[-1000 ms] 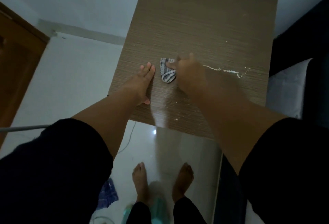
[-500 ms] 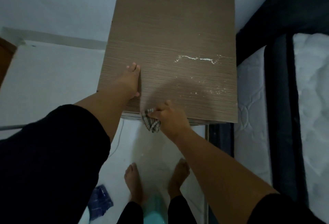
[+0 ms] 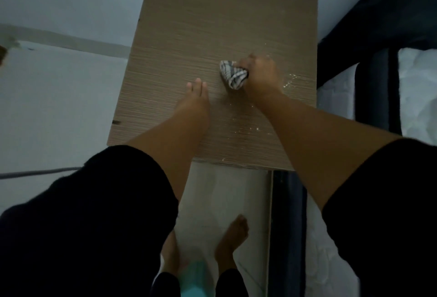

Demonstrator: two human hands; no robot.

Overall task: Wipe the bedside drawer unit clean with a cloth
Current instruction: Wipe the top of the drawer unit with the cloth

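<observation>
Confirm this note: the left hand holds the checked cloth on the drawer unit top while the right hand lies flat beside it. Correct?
Not quite: the hands are swapped. The head view shows the right hand gripping the checked cloth on the drawer unit top, and the left hand lying flat beside it.

I see the wood-grain top of the bedside drawer unit [image 3: 212, 25], set against the wall with a bed just beside it on the right. On it lies a bunched checked cloth [image 3: 233, 74], pressed down under the right hand [image 3: 261, 77]. The left hand [image 3: 194, 103] rests flat on the top, near the cloth. White specks [image 3: 290, 80] are scattered on the surface to the right of the cloth and toward the near edge.
</observation>
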